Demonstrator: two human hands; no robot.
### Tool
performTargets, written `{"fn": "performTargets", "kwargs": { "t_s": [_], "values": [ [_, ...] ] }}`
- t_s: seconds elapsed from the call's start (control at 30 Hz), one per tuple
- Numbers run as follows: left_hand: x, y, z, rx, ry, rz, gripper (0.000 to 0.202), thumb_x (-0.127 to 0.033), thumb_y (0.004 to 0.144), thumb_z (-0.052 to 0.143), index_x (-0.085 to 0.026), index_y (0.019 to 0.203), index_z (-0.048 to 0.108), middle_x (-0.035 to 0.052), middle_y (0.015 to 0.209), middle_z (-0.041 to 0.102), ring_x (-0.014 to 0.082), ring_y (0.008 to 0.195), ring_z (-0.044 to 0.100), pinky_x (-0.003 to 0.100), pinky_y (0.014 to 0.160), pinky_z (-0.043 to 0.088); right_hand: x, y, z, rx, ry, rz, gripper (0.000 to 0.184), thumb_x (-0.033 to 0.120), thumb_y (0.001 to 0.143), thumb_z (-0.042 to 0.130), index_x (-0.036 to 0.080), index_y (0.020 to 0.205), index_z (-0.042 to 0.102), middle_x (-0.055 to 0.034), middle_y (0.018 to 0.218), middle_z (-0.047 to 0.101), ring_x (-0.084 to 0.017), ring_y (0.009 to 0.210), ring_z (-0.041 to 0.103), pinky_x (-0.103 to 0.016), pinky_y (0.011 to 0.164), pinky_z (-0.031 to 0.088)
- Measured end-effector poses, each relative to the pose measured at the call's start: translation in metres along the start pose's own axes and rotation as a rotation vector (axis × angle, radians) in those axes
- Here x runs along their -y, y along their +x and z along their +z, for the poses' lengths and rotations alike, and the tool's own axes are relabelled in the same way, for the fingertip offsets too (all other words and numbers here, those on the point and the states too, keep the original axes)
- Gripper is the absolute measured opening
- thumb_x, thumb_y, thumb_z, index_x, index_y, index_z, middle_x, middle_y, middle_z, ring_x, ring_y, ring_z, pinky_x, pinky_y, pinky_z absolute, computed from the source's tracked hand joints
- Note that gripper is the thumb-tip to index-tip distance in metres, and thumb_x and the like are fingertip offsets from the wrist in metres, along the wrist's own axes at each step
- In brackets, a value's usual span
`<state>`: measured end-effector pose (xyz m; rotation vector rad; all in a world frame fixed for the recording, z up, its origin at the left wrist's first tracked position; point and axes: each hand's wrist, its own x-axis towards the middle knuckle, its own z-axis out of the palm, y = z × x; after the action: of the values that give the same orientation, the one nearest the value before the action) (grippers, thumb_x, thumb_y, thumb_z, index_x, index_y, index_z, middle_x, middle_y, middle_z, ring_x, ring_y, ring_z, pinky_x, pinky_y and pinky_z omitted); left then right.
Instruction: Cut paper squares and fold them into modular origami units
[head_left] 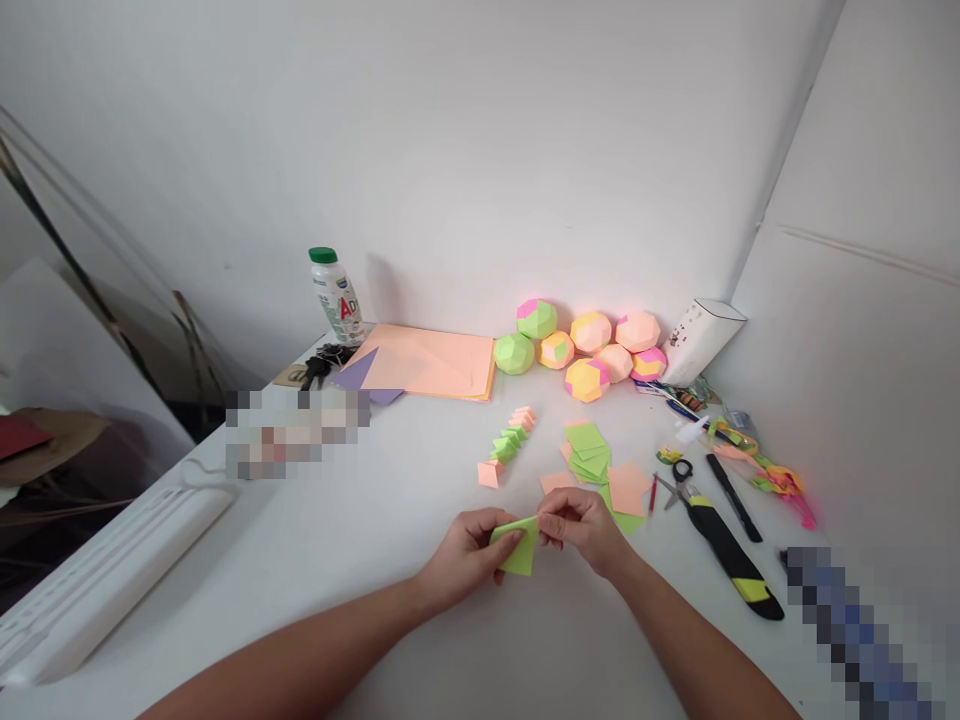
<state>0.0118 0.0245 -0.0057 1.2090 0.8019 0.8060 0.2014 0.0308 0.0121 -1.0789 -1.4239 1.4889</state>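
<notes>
Your left hand grips the green paper over the near side of the table, thumb on top, while your right hand pinches its far right corner. It should handle as light, thin and easily creased, so hold it by edges and corners. The bottle stands capped, its contents hidden from you.

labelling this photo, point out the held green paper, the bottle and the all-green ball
held green paper (522,561): head view, lower part
bottle (340,302): head view, labelled side
all-green ball (514,354): head view, front
</notes>
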Motion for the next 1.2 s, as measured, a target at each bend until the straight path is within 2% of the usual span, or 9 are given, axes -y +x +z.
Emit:
{"fn": "performTargets", "kwargs": {
  "t_s": [0.1, 0.2, 0.33, 0.5, 0.9, 1.2],
  "values": [
    [0.0002, 0.0, 0.0005, 0.002, -0.003, -0.017, 0.035, -0.047, 0.075, 0.061, -0.013, 0.076, 0.064, -0.0022, 0.057, 0.053, 0.0079, 0.043, 0.048, 0.02, 0.041, 0.04, 0.0012, -0.0018, 0.0018, 0.02, -0.028, -0.004, 0.022, 0.038, 0.078, 0.063, 0.017, 0.075, 0.058, -0.0005, 0.066, 0.058, -0.01, 0.053, 0.05, -0.022, 0.047, 0.041],
    [0.0002, -0.0002, 0.0012, 0.024, 0.012, -0.056, 0.034, -0.047, 0.076, 0.061, -0.013, 0.076, 0.064, -0.0021, 0.056, 0.054, 0.0077, 0.043, 0.048, 0.02, 0.041, 0.04, 0.0031, -0.0031, 0.0052, 0.048, -0.092, -0.032, 0.02, 0.035, 0.077, 0.065, 0.018, 0.086, 0.06, -0.0016, 0.078, 0.058, -0.011, 0.062, 0.053, -0.022, 0.052, 0.044],
    [0.0016, 0.0013, 0.0016, 0.034, 0.03, -0.093, 0.033, -0.046, 0.075, 0.061, -0.013, 0.076, 0.064, -0.0012, 0.059, 0.056, 0.0081, 0.045, 0.048, 0.02, 0.041, 0.04, 0.0028, -0.0026, 0.0077, 0.036, -0.228, -0.054, 0.018, 0.033, 0.076, 0.066, 0.016, 0.075, 0.066, -0.0018, 0.07, 0.06, -0.011, 0.058, 0.053, -0.022, 0.051, 0.044],
    [0.0074, 0.0048, -0.0004, -0.055, 0.006, -0.047, 0.033, -0.046, 0.075, 0.062, -0.013, 0.074, 0.061, 0.0, 0.061, 0.058, 0.0084, 0.046, 0.047, 0.02, 0.041, 0.04, 0.0015, -0.0022, 0.007, -0.009, -0.19, 0.009, 0.021, 0.036, 0.078, 0.063, 0.016, 0.074, 0.064, 0.0005, 0.061, 0.06, -0.011, 0.051, 0.057, -0.021, 0.047, 0.044],
    [0.0039, 0.0034, 0.0004, -0.018, -0.024, -0.044, 0.033, -0.045, 0.075, 0.062, -0.014, 0.066, 0.059, 0.0, 0.057, 0.06, 0.008, 0.044, 0.047, 0.02, 0.04, 0.038, -0.0009, -0.0034, 0.005, 0.04, -0.205, 0.008, 0.02, 0.033, 0.079, 0.063, 0.015, 0.074, 0.066, -0.0006, 0.062, 0.061, -0.011, 0.049, 0.059, -0.019, 0.043, 0.041],
    [0.0014, 0.0032, 0.0022, 0.0, -0.108, -0.001, 0.027, -0.04, 0.077, 0.063, -0.015, 0.071, 0.056, 0.0035, 0.065, 0.065, 0.014, 0.059, 0.058, 0.023, 0.05, 0.041, -0.0002, -0.003, 0.006, 0.056, -0.178, 0.008, 0.019, 0.032, 0.079, 0.063, 0.014, 0.073, 0.067, -0.0008, 0.064, 0.061, -0.01, 0.049, 0.059, -0.018, 0.042, 0.041]
  ]
}}
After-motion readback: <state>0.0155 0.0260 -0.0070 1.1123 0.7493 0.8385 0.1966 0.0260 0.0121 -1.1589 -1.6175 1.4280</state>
